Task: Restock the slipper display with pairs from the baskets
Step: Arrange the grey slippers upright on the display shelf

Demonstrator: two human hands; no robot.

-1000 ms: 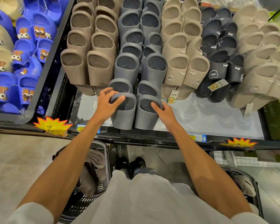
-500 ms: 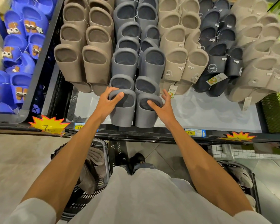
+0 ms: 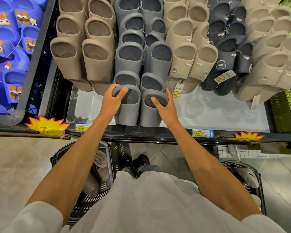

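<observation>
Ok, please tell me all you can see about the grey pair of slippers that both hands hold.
The grey pair is two plain, matte, foam-like slides, side by side at the front of the grey column, just behind the black shelf rail. The left hand grips the left strap, the right hand the right strap, each thumb inside the opening.

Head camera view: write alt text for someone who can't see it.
A person's left hand and right hand each grip one slipper of a grey pair at the front of a display shelf. Rows of tan, grey, beige and black slippers lie behind; baskets sit on the floor below.
</observation>
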